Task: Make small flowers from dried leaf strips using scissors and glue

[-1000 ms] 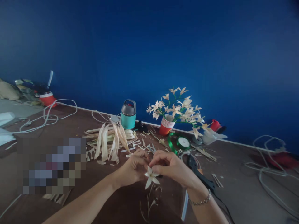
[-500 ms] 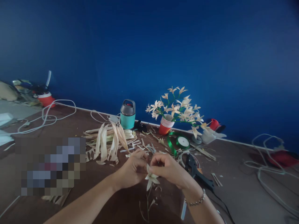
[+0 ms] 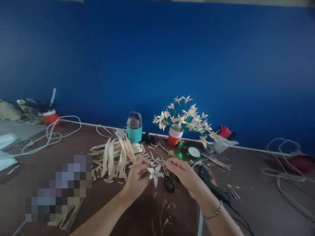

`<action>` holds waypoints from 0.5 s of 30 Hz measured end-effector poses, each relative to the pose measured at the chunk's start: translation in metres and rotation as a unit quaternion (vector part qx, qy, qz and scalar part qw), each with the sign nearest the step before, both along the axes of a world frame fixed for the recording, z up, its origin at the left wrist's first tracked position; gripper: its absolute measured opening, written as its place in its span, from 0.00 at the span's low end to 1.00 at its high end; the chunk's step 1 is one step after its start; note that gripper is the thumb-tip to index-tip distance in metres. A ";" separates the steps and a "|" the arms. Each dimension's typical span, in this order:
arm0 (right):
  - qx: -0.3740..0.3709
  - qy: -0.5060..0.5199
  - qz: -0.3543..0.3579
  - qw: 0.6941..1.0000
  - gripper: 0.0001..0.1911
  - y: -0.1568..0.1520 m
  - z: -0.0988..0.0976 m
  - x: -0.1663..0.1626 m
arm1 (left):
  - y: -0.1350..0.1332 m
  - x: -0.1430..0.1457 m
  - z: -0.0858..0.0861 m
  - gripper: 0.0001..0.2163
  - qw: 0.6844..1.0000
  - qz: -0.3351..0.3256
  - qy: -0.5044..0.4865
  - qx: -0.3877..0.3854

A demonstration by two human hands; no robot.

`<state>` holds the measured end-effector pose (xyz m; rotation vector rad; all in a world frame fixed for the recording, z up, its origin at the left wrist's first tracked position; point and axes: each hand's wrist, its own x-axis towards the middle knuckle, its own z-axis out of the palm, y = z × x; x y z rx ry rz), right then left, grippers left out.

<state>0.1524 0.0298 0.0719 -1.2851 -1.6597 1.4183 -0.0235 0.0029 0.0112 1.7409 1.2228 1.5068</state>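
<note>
A pale cream flower with pointed petals (image 3: 155, 175) is held by its side in my left hand (image 3: 138, 175), the thumb and fingers pinched at it. To its right, my right hand (image 3: 182, 172) is apart from the flower, thumb and index fingertips brought together; whether anything thin is between them I cannot make out. Scissors with black handles (image 3: 169, 184) lie on the brown surface just beneath the right fingertips. Below the hands lie thin dry stems and small scraps (image 3: 161, 214).
Dry husk strips (image 3: 112, 157) lie left of centre, near a teal flask (image 3: 134, 133). Behind stand stacked paper cups (image 3: 175, 135) with cream flowers (image 3: 181, 119). Green ribbon spool (image 3: 194, 152) and black glue gun (image 3: 209, 183) with its cord are at right. White cables (image 3: 52, 134) lie left.
My right hand has drawn away from the flower to the right, uncovering the scissors. The flower stays in my left hand, its face now fully visible. The camera view has tilted up slightly.
</note>
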 end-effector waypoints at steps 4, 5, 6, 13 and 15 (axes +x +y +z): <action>-0.057 -0.007 0.054 0.997 0.13 -0.004 -0.003 -0.005 | 0.001 -0.003 -0.001 0.04 0.999 0.046 -0.021 0.011; -0.073 -0.001 0.068 0.995 0.12 -0.006 -0.005 -0.008 | 0.000 -0.003 -0.001 0.04 0.998 0.050 -0.020 0.017; -0.089 0.008 0.074 0.993 0.10 -0.009 -0.006 -0.011 | 0.000 -0.003 -0.002 0.04 0.998 0.054 -0.016 0.020; -0.105 0.035 0.002 0.994 0.04 -0.012 -0.010 -0.021 | 0.002 -0.004 -0.011 0.03 0.999 0.039 0.000 0.027; -0.083 0.012 -0.001 0.996 0.03 -0.009 -0.011 -0.017 | 0.003 -0.005 -0.012 0.02 0.999 0.025 0.009 0.022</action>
